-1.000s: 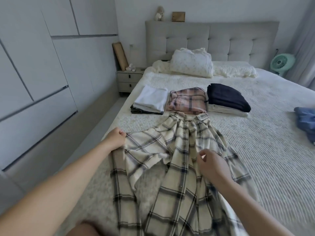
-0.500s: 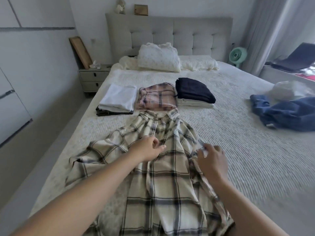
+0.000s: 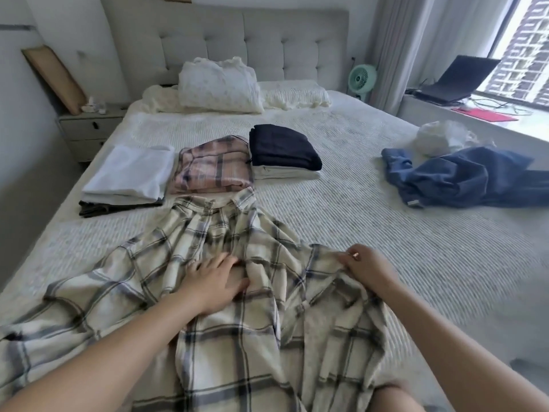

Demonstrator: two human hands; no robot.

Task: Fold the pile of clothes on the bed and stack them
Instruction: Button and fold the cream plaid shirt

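Note:
A cream plaid shirt (image 3: 208, 233) lies spread on the bed (image 3: 371, 248), collar away from me. My left hand (image 3: 214, 281) presses flat on its middle, fingers straight. My right hand (image 3: 368, 269) pinches the shirt's right edge and holds it slightly off the bed. Behind the shirt stand three folded stacks: a white garment (image 3: 130, 173) on a dark one, a pink plaid garment (image 3: 214, 171), and a navy garment (image 3: 282, 147) on a white one. At the right lie crumpled blue clothes (image 3: 463, 179) and a white bundle (image 3: 439, 138).
Pillows (image 3: 219, 84) lean on the grey headboard (image 3: 237, 34). A nightstand (image 3: 89, 129) stands at the left of the bed. A green fan (image 3: 361, 78) is beside the curtain. A laptop (image 3: 457, 81) sits on the window ledge at the right.
My view has swung right, bringing the blue clothes and the window in. My left hand moved from the left sleeve to the shirt's middle and flattened. My right hand has drawn the shirt's right edge outward.

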